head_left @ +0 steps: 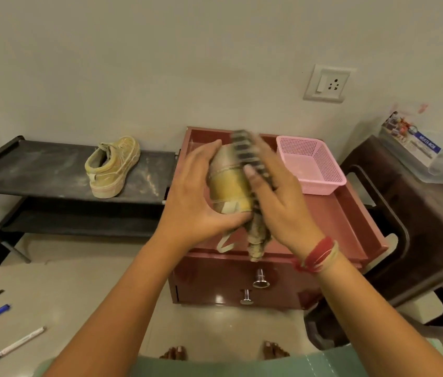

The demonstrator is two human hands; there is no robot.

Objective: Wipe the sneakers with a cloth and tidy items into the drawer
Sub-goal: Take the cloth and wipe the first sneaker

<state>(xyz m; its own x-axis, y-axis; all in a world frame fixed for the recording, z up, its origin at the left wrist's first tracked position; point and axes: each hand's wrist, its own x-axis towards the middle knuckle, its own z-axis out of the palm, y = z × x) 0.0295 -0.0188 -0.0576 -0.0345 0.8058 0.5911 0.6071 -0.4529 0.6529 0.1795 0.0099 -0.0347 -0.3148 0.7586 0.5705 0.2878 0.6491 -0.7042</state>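
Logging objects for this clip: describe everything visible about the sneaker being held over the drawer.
The sneaker is a yellowish, worn-looking low-top. Its heel, with a pale pull tab, faces the camera, and a lace loop hangs below. It is held above the open drawer. The left hand grips its left side; the right hand presses a dark patterned cloth against its right side. Blur hides finer detail.

We find ourselves in a home: a low black shoe rack point(38, 170) bearing a worn sneaker point(111, 167), a small drawer chest point(214, 284), a plastic chair point(418, 219), a wall socket point(327, 83).
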